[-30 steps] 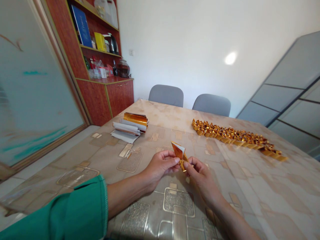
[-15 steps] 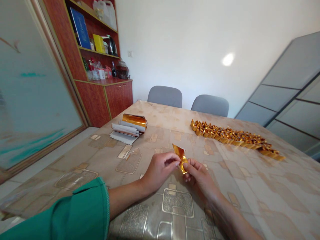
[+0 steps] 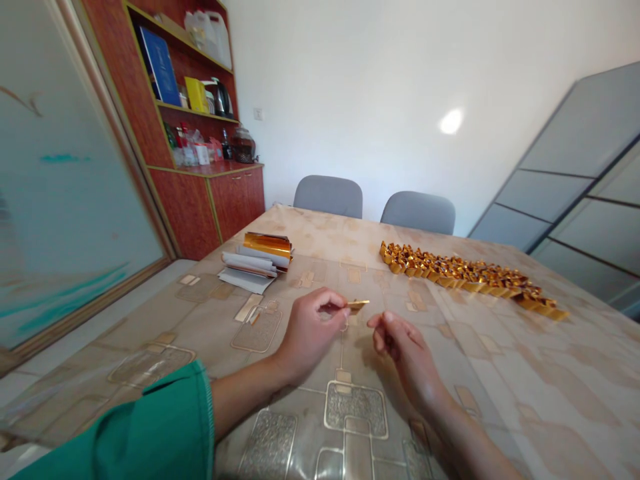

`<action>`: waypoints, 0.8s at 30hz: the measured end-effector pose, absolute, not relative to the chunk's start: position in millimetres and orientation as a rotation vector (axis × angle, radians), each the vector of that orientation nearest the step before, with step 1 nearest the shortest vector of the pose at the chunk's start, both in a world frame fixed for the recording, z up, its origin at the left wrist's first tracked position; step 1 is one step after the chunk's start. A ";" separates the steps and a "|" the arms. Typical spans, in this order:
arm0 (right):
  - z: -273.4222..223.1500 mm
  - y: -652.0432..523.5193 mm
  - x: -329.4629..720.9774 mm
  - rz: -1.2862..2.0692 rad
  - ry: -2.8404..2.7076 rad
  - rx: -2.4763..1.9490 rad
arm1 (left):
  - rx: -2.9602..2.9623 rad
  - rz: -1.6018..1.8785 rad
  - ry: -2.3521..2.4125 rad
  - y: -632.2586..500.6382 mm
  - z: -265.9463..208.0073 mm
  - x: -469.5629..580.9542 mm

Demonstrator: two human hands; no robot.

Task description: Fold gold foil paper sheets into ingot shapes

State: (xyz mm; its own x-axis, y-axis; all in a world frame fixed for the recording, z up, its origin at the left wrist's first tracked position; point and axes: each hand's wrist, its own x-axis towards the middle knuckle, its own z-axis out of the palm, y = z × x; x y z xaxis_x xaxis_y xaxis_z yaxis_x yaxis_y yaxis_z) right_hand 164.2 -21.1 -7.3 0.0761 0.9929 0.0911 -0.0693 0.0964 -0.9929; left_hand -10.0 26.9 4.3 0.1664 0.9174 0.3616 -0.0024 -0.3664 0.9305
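Observation:
My left hand [image 3: 313, 333] pinches a small folded piece of gold foil paper [image 3: 358, 306] between thumb and fingertips, above the table. The piece is seen nearly edge-on, so its folds are hard to make out. Just to the right, my right hand [image 3: 403, 347] is off the paper, with its fingers loosely bent, a little apart and holding nothing. Beyond my left hand lies a stack of gold and white paper sheets [image 3: 260, 257], curled and fanned. Farther back on the right, a long cluster of folded gold foil pieces [image 3: 465, 270] sits in tight rows.
A patterned cover lies over the table [image 3: 345, 413]. Two grey chairs [image 3: 327, 195] stand at its far side. At the back left is a red-brown cabinet [image 3: 183, 207] with bottles, a kettle and jars. A frosted glass door [image 3: 75, 200] is on the left.
My right hand has let go of the gold paper and moved slightly away from it. The piece, upright and facing me before, is now tilted nearly flat in my left hand.

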 end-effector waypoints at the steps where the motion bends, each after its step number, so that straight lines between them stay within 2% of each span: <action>1: -7.8 -20.0 166.4 1.003 -1.202 -1.142 | 1.336 1.279 0.907 29.3 5.3 -11.2; 5: -9.2 -17.0 172.4 0.487 -1.589 -1.143 | 0.814 0.945 0.804 36.7 4.2 -19.1; 8: -7.0 -18.7 173.4 0.332 -1.885 -1.055 | 0.693 0.782 0.763 38.2 -0.7 -22.3; 17: -4.9 -22.1 178.7 0.266 -2.071 -0.853 | 0.662 0.680 0.745 26.4 -3.9 -18.1; 24: -4.0 -21.2 177.3 0.590 -1.839 -0.948 | 0.652 0.752 0.792 24.6 -2.2 -14.3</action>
